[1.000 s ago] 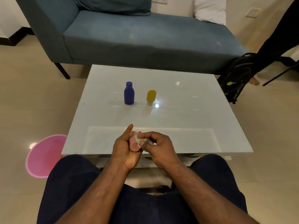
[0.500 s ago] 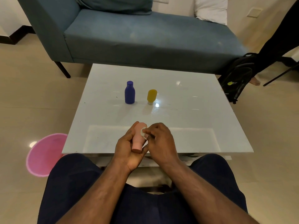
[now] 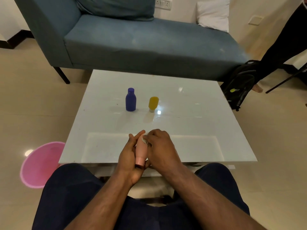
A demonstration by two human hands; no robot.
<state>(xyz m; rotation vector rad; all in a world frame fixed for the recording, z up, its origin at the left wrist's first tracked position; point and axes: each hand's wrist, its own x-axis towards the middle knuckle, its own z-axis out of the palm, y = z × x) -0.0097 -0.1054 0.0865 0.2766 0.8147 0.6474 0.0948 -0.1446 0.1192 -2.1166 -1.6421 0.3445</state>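
Note:
Over the near edge of the white table [image 3: 191,123], my left hand [image 3: 127,156] holds a small pink bottle [image 3: 141,151] with its capped neck pointing toward me. My right hand [image 3: 159,146] pinches a small white wad [image 3: 144,138] against the bottle's far end. A blue bottle [image 3: 130,100] stands upright near the table's middle. Just right of it a yellow bottle [image 3: 153,103] stands upside down on its cap.
A pink basin [image 3: 39,165] lies on the floor to the left of the table. A blue sofa [image 3: 141,42] stands behind the table. A black backpack [image 3: 240,83] and another person's legs [image 3: 282,47] are at the right.
The pink bottle has turned in my left hand and now shows along its length. My right hand has moved up with the white wad to the bottle's far end.

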